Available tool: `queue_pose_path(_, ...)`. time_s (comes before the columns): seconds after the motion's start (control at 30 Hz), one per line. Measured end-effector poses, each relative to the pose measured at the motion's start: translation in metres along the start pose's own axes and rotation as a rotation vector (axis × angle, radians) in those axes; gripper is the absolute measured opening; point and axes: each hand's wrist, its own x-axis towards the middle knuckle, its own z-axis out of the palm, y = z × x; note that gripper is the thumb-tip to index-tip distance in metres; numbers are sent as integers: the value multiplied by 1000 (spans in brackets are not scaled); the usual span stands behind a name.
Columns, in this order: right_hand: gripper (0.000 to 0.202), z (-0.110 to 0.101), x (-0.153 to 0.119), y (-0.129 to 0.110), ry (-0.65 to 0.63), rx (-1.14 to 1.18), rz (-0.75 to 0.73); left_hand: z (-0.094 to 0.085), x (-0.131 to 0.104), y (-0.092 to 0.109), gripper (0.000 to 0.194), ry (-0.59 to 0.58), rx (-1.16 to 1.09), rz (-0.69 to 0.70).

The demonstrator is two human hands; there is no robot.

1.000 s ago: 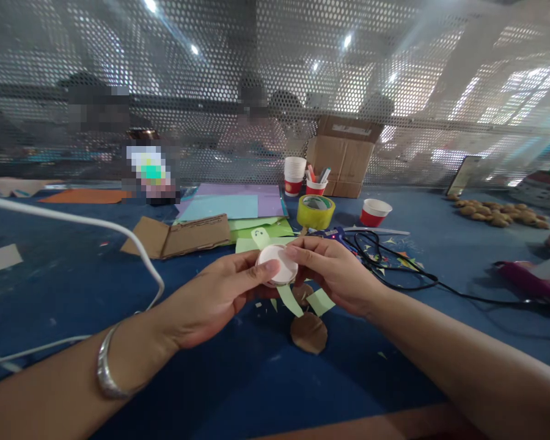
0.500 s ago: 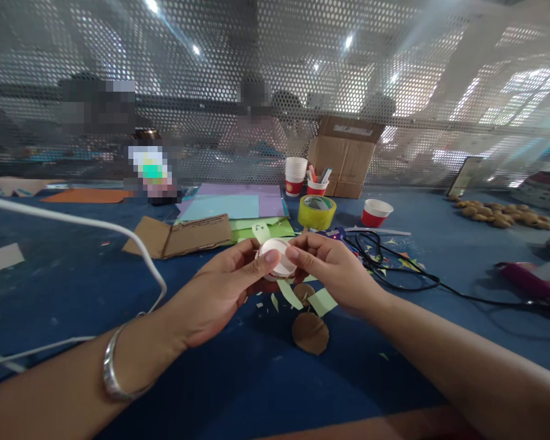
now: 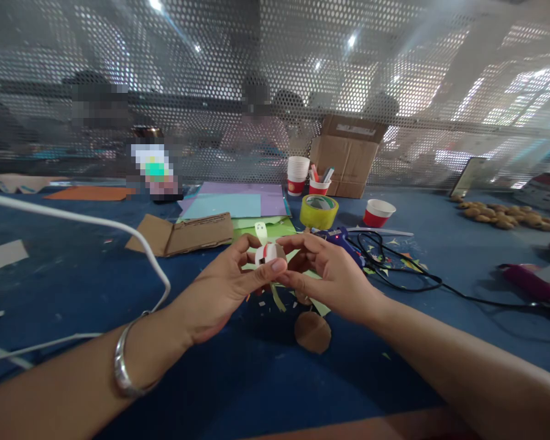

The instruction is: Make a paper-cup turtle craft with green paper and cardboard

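Between my two hands is a cut-down paper cup base point(image 3: 264, 253), white with a red band, now turned edge-on. A pale green paper strip point(image 3: 261, 232) with a small drawn face rises behind it, and another green strip point(image 3: 278, 298) hangs below. My left hand point(image 3: 229, 272) grips the cup base with its thumb in front and its fingers behind. The thumb and fingers of my right hand point(image 3: 330, 269) close on its right side. Under the hands lie a round cardboard disc point(image 3: 312, 333) and green paper scraps point(image 3: 319, 305), partly hidden.
A blue glue gun point(image 3: 343, 242) with a black cable lies right of my hands. Behind stand yellow tape point(image 3: 319, 212), a red-and-white cup point(image 3: 379, 212) and stacked cups point(image 3: 297, 175). Folded cardboard point(image 3: 197, 235) and coloured paper point(image 3: 238, 198) lie further left. A white cable point(image 3: 132, 232) arches at left.
The cup base has been turned from its round white face toward me to edge-on, showing its red band. My right thumb has shifted lower, and more of the glue gun shows.
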Motion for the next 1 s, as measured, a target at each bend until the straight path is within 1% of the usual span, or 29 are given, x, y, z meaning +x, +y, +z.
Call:
queue_pose_path(0.13, 46, -1, -1, -3, 27, -45, -16, 1, -1, 3, 25, -26, -54, -25)
queue_pose_path(0.23, 45, -2, -2, -4, 49, -54, -36, 1, -3, 10, 18, -38, -107, -71)
queue_pose_path(0.37, 41, -3, -3, -4, 50, -58, -44, 2, -4, 13, 23, -17, -110, -86)
queue_pose_path(0.53, 39, -1, -4, -6, 38, -71, -10, 1, -2, 7, 19, 3, -48, -50)
queue_pose_path(0.67, 39, -1, -4, -6, 41, -84, 0, 2, -2, 5, 26, 20, -60, -62)
queue_pose_path(0.83, 36, -1, -1, -4, 51, -121, -44, 5, -3, 6, 34, 41, -57, -49)
queue_pose_path(1.0, 38, -2, 0, -4, 103, -234, -91, 5, -2, 7, 36, 41, -32, -87)
